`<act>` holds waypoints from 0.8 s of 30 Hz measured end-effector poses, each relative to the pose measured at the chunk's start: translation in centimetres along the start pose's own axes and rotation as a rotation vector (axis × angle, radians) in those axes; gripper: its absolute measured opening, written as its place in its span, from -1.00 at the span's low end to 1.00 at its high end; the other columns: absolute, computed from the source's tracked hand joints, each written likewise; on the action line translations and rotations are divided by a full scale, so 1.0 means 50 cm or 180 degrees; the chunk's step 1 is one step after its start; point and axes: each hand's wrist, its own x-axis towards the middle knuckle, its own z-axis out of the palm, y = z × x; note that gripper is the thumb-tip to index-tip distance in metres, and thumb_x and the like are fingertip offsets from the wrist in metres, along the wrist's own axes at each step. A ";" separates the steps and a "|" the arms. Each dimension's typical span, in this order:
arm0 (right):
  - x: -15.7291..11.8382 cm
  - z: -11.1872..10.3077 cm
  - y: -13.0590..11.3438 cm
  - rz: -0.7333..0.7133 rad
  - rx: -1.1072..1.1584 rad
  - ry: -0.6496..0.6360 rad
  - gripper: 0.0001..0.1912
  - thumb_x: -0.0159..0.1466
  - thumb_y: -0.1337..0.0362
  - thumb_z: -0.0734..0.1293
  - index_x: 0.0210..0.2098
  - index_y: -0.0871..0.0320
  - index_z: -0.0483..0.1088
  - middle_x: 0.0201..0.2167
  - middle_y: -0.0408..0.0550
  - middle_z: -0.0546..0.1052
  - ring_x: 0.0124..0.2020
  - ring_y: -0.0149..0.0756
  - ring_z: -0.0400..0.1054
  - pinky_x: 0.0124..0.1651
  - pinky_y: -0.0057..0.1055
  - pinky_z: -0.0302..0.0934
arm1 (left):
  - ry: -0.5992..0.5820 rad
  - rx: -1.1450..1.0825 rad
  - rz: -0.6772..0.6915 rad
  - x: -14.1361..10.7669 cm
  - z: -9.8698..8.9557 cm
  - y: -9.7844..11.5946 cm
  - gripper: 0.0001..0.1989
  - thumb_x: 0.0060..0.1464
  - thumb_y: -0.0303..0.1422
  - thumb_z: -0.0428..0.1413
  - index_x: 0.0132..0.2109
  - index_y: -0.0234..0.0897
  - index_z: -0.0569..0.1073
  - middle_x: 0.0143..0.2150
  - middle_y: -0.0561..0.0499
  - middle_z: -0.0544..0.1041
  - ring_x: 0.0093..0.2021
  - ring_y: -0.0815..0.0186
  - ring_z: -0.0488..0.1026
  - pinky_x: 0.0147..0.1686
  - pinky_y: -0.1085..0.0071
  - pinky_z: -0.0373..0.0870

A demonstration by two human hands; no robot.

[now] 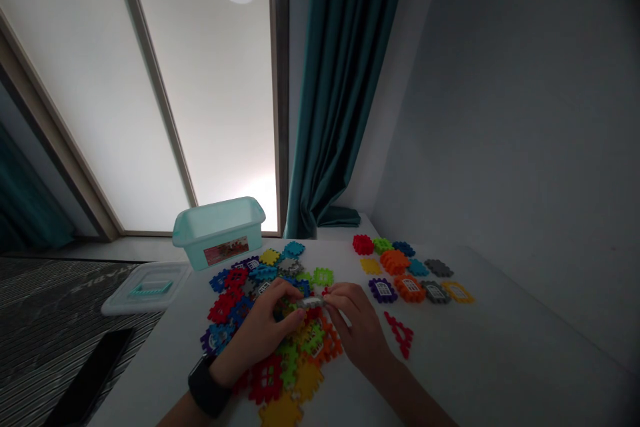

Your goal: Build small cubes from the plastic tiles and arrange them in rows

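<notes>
Over a loose pile of colourful notched plastic pieces (266,379), my left hand (265,320) and my right hand (356,327) meet at a small grey piece (311,302). The left thumb and fingers close on its left side; the right fingertips pinch its right end. A black watch (208,387) is on my left wrist. To the right of my right hand lies a red triangular piece (400,335). Beyond it, sorted pieces lie in rows, among them a purple window piece (383,290), an orange stack (395,261) and a red stack (363,245).
A mint-green tub (220,230) stands at the back left of the white table (450,360). Its clear lid (145,288) lies at the left edge with a teal piece on it. A black flat object (90,380) is at lower left. A teal curtain (345,80) hangs behind.
</notes>
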 end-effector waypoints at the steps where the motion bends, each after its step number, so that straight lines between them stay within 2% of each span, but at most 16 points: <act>1: 0.000 -0.002 0.001 -0.0061 -0.0037 -0.0003 -0.81 0.39 0.41 0.24 -0.11 0.04 0.43 -0.26 -0.01 0.54 -0.15 -0.15 0.46 -0.11 -0.17 0.40 | -0.0016 0.0013 0.0015 0.000 0.000 0.001 -0.76 0.23 -0.14 0.11 -0.15 -0.22 0.47 -0.17 -0.05 0.48 -0.14 0.16 0.45 -0.11 0.28 0.40; 10: 0.000 -0.005 0.004 -0.0259 -0.0081 -0.0287 -0.79 0.42 0.40 0.21 -0.05 0.03 0.41 -0.15 0.01 0.56 -0.08 -0.17 0.46 -0.04 -0.15 0.39 | -0.0109 -0.0400 -0.0028 -0.003 -0.001 -0.006 -0.78 0.16 -0.25 0.21 -0.08 -0.20 0.46 -0.05 -0.06 0.46 -0.02 0.15 0.46 0.00 0.27 0.42; 15: -0.001 -0.006 0.005 -0.0297 -0.0121 -0.0319 -0.79 0.43 0.41 0.20 -0.04 0.03 0.39 -0.13 0.01 0.55 -0.06 -0.18 0.45 -0.02 -0.16 0.38 | -0.0085 -0.0463 -0.0142 -0.009 0.005 -0.021 -0.55 0.15 -0.29 0.23 0.17 -0.13 0.37 0.06 -0.09 0.51 0.09 0.09 0.46 0.07 0.18 0.42; 18: 0.001 -0.007 0.003 -0.0297 -0.0161 -0.0296 -0.79 0.42 0.41 0.21 -0.05 0.03 0.39 -0.13 0.01 0.54 -0.06 -0.17 0.44 -0.03 -0.17 0.38 | -0.0097 -0.0425 -0.0253 -0.011 0.005 -0.022 -0.52 0.16 -0.29 0.23 0.20 -0.12 0.34 0.06 -0.09 0.52 0.10 0.09 0.47 0.08 0.15 0.44; 21: 0.001 -0.005 0.003 -0.0294 -0.0218 -0.0299 -0.81 0.42 0.42 0.22 -0.07 0.05 0.38 -0.11 0.02 0.53 -0.07 -0.18 0.43 -0.05 -0.19 0.38 | -0.0102 -0.0255 -0.0123 -0.011 0.003 -0.019 -0.53 0.16 -0.37 0.22 0.20 -0.09 0.34 0.08 -0.07 0.51 0.11 0.11 0.46 0.09 0.16 0.45; 24: -0.002 -0.001 0.004 -0.0214 -0.0266 -0.0352 -0.83 0.40 0.43 0.22 -0.11 0.07 0.37 -0.08 0.05 0.51 -0.06 -0.18 0.43 -0.05 -0.20 0.40 | 0.0053 0.0176 0.0282 -0.009 0.003 -0.022 -0.53 0.16 -0.44 0.19 0.19 -0.09 0.34 0.14 -0.07 0.47 0.14 0.11 0.43 0.15 0.11 0.41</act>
